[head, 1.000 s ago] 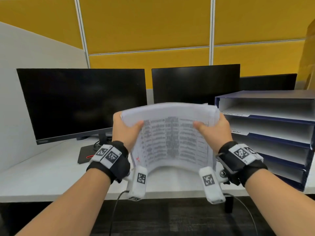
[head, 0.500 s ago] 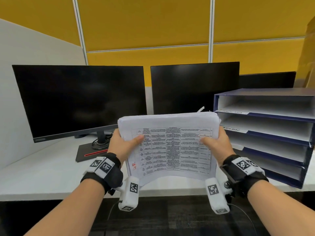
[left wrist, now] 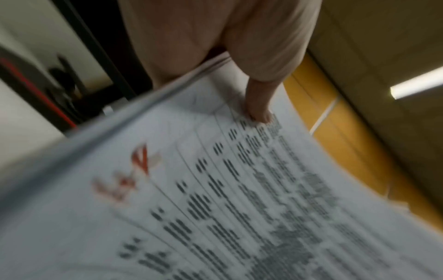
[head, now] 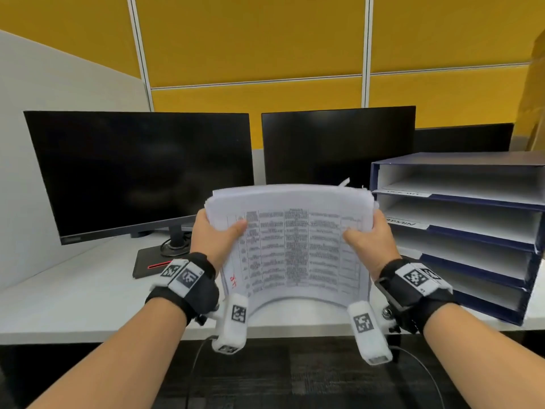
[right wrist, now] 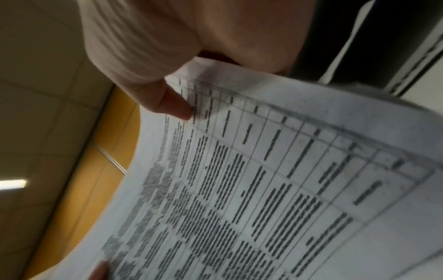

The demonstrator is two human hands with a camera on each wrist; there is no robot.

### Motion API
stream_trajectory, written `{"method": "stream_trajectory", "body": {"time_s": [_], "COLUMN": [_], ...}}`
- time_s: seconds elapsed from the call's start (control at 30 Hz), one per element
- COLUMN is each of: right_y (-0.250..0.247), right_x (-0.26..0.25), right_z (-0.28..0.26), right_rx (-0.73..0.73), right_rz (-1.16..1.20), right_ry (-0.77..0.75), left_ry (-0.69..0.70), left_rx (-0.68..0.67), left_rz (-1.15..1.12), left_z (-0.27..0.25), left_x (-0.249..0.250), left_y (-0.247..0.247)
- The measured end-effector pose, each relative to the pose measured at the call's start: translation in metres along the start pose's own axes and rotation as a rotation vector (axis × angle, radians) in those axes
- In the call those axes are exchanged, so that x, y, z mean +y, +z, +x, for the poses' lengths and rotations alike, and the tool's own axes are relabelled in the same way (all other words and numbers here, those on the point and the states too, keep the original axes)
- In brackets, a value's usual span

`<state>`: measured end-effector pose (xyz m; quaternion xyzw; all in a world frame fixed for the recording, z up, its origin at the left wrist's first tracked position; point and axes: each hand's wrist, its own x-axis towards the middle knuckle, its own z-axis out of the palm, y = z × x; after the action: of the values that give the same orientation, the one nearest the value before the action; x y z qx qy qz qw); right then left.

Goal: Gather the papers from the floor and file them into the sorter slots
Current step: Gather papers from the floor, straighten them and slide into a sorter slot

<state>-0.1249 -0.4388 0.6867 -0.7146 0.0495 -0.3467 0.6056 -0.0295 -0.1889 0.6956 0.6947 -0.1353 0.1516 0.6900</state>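
A thick stack of printed papers [head: 295, 246] with tables and a red mark stands on edge on the white desk [head: 73, 290], bowed toward me. My left hand [head: 218, 234] grips its left side, thumb on the front sheet. My right hand [head: 368, 234] grips the right side the same way. In the left wrist view the thumb presses the papers [left wrist: 239, 189]; the right wrist view shows the thumb on the papers [right wrist: 263, 180]. The blue paper sorter [head: 472, 225] with several white slots stands just right of the stack.
Two dark monitors [head: 141, 172] [head: 339, 143] stand behind the stack, one with a black base [head: 153, 261] and cables. A grey partition [head: 44, 98] bounds the desk on the left, yellow panels [head: 250, 54] at the back. Dark floor [head: 280, 379] lies below the desk edge.
The stack dropped and straightened half a second ago, then rose slightly and bowed again. Both hands keep the same grip on its sides.
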Motion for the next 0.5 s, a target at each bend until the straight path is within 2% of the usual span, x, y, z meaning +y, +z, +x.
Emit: {"method": "stream_trajectory", "body": {"time_s": [0.07, 0.13, 0.3, 0.4, 0.5], "right_y": [-0.003, -0.002, -0.001, 0.000, 0.006], "right_x": [0.008, 0.013, 0.014, 0.017, 0.017], "right_z": [-0.004, -0.006, -0.005, -0.008, -0.010], "right_rx": [-0.038, -0.064, 0.018, -0.001, -0.003], "right_rz": [-0.010, -0.005, 0.019, -0.027, -0.043], "right_ry": [0.067, 0.089, 0.091, 0.077, 0.028], "left_ry": [-0.038, -0.064, -0.077, -0.079, -0.072], "left_rx": [-0.087, -0.119, -0.097, -0.117, -0.080], "left_rz": [0.062, 0.068, 0.035, 0.055, 0.069], "left_z": [-0.003, -0.005, -0.005, -0.009, -0.009], "left_x": [-0.011, -0.018, -0.020, -0.022, -0.021], "left_y": [-0.007, -0.008, -0.006, -0.007, -0.002]}}
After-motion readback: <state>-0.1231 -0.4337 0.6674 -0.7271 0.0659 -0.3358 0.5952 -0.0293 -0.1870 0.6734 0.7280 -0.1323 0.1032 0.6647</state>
